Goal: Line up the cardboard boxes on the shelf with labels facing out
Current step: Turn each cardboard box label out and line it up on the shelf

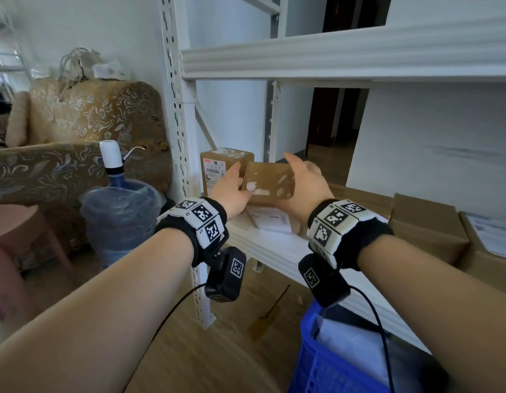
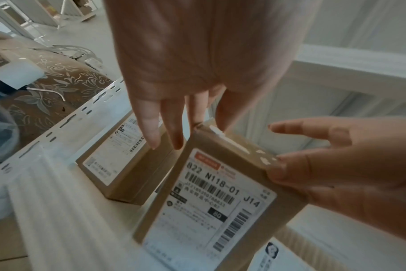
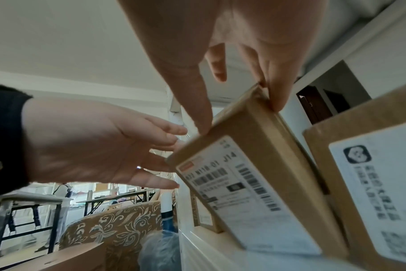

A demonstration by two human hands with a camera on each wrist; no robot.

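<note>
A small cardboard box (image 1: pixel 270 181) is tilted above the shelf board (image 1: pixel 274 251), its shipping label (image 2: pixel 211 203) turned towards me. My right hand (image 1: pixel 301 180) pinches the box's top right corner between thumb and fingers (image 3: pixel 277 99). My left hand (image 1: pixel 232 185) lies with straight fingers (image 2: pixel 151 132) against the box's left side. A second labelled box (image 1: pixel 217 168) stands upright at the shelf's left end, label outward, just beside the held box (image 3: pixel 262 146). Under the held box lies a flat box with a white label (image 1: pixel 271 219).
More cardboard boxes (image 1: pixel 427 225) sit on the shelf to the right, one with a white label (image 3: pixel 380 185). The shelf's white upright post (image 1: pixel 178 137) stands at the left. A water bottle (image 1: pixel 118 211) and patterned sofa (image 1: pixel 84 123) stand beyond it. A blue crate (image 1: pixel 325 361) is on the floor below.
</note>
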